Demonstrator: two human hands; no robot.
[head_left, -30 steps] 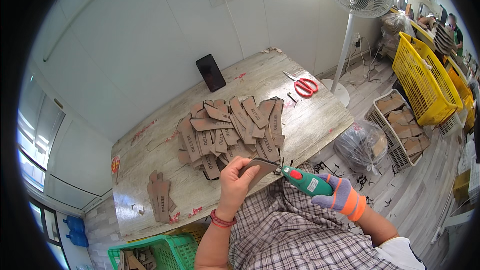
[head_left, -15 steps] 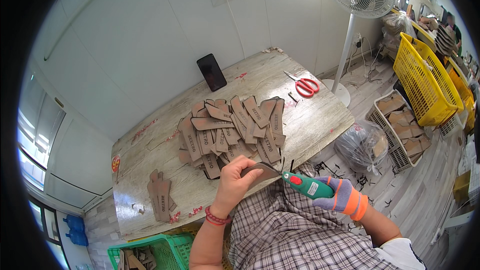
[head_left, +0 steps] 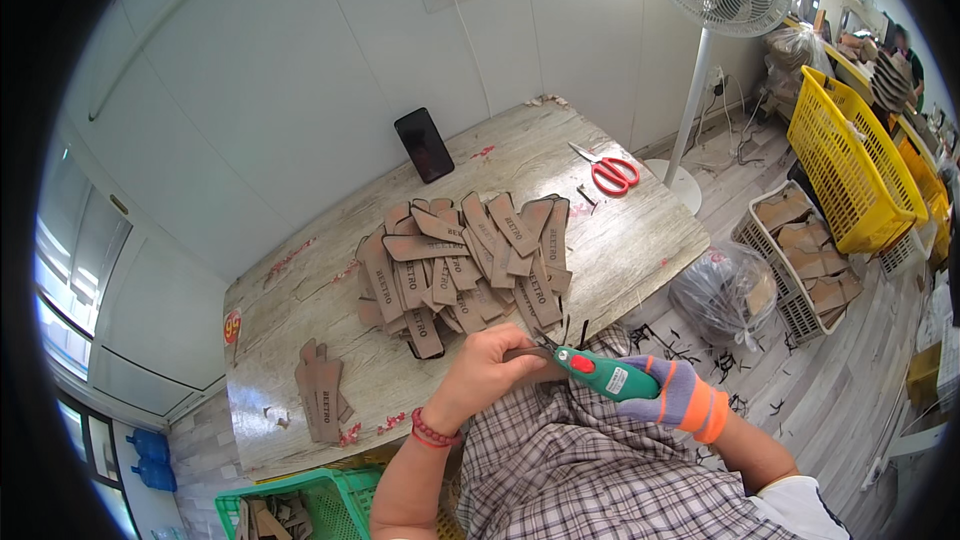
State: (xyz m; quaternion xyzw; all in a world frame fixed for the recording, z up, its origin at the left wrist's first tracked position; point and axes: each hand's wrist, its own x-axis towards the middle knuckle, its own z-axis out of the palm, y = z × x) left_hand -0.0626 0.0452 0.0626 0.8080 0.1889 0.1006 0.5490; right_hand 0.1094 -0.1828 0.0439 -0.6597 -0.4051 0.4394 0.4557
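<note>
While the left grip (head_left: 481,372) pinches it, the brown piece (head_left: 548,371) juts rightward.

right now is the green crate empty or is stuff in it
Not empty: brown pieces lie inside the green crate. How full, cannot tell; the picture's edge cuts it off.

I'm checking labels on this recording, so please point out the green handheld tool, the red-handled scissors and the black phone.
Green handheld tool (head_left: 601,373): head view, on its green casing.
Red-handled scissors (head_left: 600,163): head view, on the handles near the blades.
Black phone (head_left: 424,146): head view, mid-screen.
</note>
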